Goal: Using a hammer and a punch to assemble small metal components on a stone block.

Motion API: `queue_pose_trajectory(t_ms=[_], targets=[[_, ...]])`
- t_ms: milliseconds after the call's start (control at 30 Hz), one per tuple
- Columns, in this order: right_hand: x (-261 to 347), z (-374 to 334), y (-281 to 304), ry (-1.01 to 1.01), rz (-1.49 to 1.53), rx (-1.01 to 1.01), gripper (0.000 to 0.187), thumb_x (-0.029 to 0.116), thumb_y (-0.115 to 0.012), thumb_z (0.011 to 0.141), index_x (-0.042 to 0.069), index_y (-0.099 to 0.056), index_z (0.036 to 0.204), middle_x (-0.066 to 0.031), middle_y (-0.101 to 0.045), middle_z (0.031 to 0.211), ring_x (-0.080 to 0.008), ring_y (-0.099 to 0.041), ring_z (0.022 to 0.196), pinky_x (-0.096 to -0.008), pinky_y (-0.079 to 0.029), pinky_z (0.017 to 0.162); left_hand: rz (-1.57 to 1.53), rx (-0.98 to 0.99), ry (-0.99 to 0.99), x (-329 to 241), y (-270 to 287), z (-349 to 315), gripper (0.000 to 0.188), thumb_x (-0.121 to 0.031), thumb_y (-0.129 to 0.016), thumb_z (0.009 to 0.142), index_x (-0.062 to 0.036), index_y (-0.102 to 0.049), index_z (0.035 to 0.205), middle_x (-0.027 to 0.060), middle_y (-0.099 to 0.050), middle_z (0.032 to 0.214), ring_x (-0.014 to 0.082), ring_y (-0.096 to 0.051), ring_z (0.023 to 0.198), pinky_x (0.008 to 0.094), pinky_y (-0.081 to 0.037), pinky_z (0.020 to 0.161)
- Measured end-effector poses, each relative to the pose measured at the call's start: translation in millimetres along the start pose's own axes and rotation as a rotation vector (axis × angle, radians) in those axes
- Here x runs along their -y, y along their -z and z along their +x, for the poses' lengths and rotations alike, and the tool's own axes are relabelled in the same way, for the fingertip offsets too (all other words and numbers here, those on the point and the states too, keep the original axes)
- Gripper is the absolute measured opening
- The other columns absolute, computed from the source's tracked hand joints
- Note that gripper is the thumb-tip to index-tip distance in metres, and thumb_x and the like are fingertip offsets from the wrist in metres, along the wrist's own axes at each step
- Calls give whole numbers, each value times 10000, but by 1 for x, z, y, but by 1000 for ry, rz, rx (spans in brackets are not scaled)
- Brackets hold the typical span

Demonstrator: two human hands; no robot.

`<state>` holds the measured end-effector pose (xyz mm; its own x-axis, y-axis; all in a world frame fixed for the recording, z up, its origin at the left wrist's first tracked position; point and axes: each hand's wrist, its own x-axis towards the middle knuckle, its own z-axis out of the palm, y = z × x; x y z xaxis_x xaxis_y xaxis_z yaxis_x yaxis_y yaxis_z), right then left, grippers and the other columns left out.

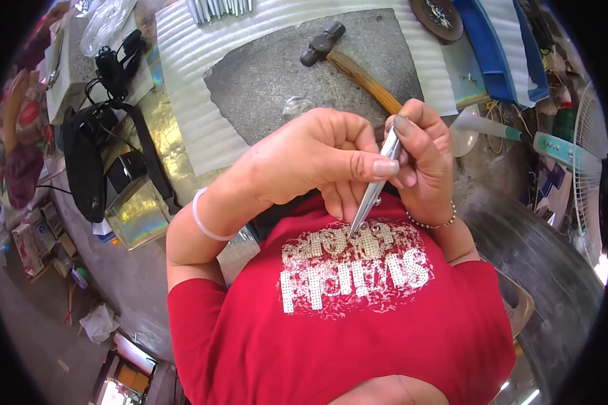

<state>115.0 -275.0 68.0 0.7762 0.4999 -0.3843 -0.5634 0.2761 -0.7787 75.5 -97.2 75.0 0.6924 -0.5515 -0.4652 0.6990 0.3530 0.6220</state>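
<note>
tweezers (373,192) pinched between both hands (317,158) (422,158).

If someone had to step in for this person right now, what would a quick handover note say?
Left hand: curled close against the tweezers, thumb on them; whether it pinches some small piece is hidden.
Right hand: gripping metal tweezers, tips pointing down toward the chest over the red shirt.
On the bench: a wooden-handled hammer lies untouched on the grey stone slab; a small clear piece sits on the slab too.
Done and left: cannot be judged from this view; the work is in hand, close to the body.
</note>
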Motion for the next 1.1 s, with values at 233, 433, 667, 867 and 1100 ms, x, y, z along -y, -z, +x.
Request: queue_pose_trajectory(t_ms=[233,433,667,867,1100], targets=[[-5,4,-12,-28,-35,37,116,134,-537,905,54,-514,824,22,-486,575,2,-333,370,-154,-260,336,-78,-29,-67,9,6,-12,282,-234,-656,862,1,-515,799,89,-604,593,153,-615,466,208,-491,391],[-4,4,-15,-61,-9,34,150,89,-554,898,49,-494,766,-14,-507,585,-30,-371,379,-178,-310,344,-59,-31,-72,8,7,-16,291,-239,-666,854,1,-513,792,92,-603,591,157,-615,465,212,-492,391],[-6,1,-16,-11,-30,18,138,86,-561,895,53,-490,781,-10,-507,585,-29,-372,379,-179,-314,341,4,-27,-60,3,8,-17,302,-242,-687,837,-2,-516,770,91,-598,586,151,-613,465,211,-491,395],[-8,2,-13,26,-36,-7,132,81,-571,890,58,-489,788,-4,-506,587,-28,-381,386,-180,-315,345,79,-23,-47,1,12,-11,217,-189,-678,840,-39,-533,777,61,-621,614,124,-611,462,185,-464,372],[-7,5,-12,32,0,-39,139,90,-572,890,57,-492,782,-6,-509,591,-30,-385,388,-178,-315,348,75,-12,-54,-1,14,-4,218,-192,-680,838,-37,-538,782,58,-624,629,115,-607,462,180,-459,370]])
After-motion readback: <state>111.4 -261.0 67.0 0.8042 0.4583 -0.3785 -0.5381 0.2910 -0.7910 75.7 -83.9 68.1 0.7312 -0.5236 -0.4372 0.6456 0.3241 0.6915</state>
